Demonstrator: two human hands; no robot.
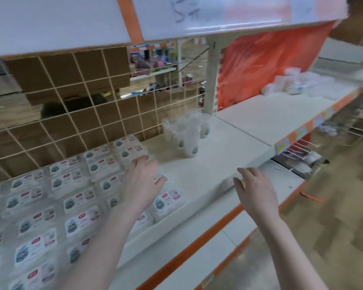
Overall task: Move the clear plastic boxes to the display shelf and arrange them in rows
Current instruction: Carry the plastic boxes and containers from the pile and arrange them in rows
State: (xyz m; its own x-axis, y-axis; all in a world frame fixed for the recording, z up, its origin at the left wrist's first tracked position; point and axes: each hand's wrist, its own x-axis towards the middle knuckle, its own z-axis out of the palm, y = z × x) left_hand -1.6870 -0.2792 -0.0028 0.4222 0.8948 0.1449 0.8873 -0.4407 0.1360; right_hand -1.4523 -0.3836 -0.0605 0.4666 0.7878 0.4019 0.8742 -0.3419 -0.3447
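Along the display shelf (214, 164) front edge, clear plastic boxes (71, 185) fill rows leftward; left hand (142, 181) rests spread-fingered on the end box, nearer than right hand (255, 191), which hovers open, holding nothing.

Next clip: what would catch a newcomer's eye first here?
The rows of labelled clear boxes covering the left of the white shelf, with the left hand on the rightmost ones. Then the right hand, open over the shelf's front edge, and the clear cups near the wire back.
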